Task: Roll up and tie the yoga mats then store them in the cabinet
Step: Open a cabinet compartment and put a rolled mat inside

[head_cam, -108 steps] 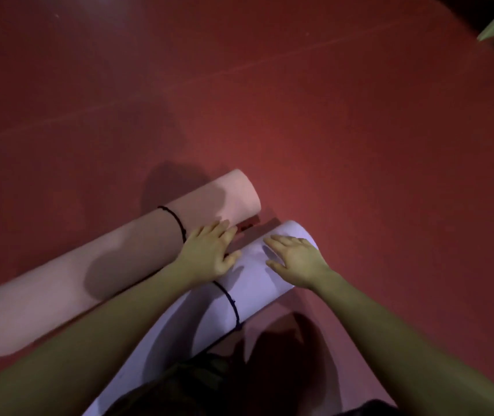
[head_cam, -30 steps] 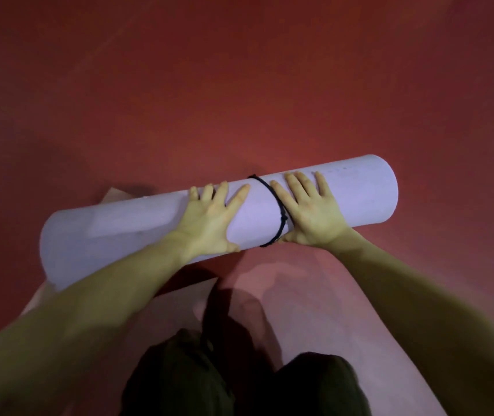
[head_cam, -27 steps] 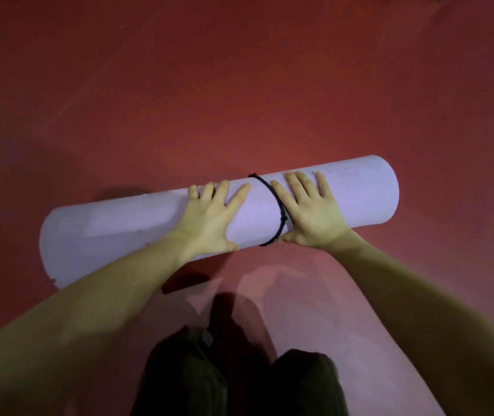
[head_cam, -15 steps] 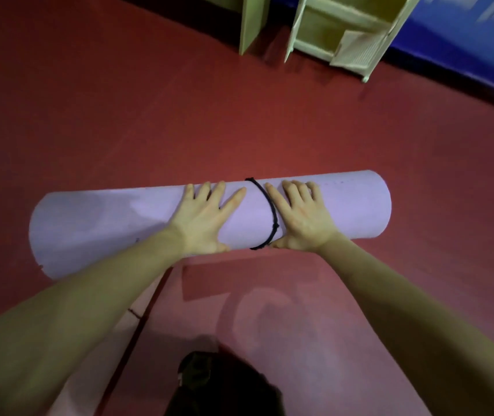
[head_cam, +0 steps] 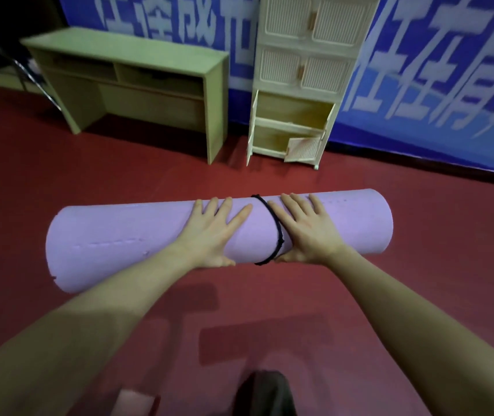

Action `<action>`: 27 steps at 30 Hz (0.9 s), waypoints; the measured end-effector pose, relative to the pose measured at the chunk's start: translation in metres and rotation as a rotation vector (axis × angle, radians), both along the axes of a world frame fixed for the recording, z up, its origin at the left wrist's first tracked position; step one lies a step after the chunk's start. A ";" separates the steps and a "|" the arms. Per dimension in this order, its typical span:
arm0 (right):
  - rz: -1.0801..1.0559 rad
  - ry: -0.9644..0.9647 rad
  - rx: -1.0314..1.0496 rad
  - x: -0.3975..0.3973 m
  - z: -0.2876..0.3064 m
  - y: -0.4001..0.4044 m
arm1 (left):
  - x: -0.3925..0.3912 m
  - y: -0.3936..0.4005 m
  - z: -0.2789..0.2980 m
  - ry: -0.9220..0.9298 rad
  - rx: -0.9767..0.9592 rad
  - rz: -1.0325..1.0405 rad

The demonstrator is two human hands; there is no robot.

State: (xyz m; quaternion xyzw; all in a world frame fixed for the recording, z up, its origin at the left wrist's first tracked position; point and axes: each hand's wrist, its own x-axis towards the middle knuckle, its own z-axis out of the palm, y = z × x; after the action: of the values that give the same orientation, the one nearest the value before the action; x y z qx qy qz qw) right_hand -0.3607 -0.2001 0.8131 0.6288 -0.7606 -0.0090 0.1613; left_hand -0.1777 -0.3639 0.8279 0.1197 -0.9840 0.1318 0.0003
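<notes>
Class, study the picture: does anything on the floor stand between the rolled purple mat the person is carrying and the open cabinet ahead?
Nothing visible does. Both hands, left hand and right hand, grip the purple mat, and only bare red floor lies between it and the cabinet, whose lower compartments stand open. The desk stands off to the left of that path.

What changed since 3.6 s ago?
The purple mat was lifted off the floor and is carried toward the cabinet, away from the pink mat. Same: left hand and right hand grip it either side of the black cord.
</notes>
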 end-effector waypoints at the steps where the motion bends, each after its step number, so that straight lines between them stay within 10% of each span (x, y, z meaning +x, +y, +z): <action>1: -0.009 0.003 0.001 -0.018 0.005 -0.007 | -0.019 -0.008 0.005 0.005 -0.003 0.001; 27: -0.194 -0.005 0.077 -0.433 0.034 -0.272 | -0.467 -0.305 0.024 0.044 0.040 -0.177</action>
State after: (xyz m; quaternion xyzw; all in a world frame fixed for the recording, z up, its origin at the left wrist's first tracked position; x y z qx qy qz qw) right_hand -0.7937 -0.4720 0.8467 0.5581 -0.8173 -0.0523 0.1334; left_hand -0.6445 -0.6685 0.8517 0.0351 -0.9929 0.1090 0.0311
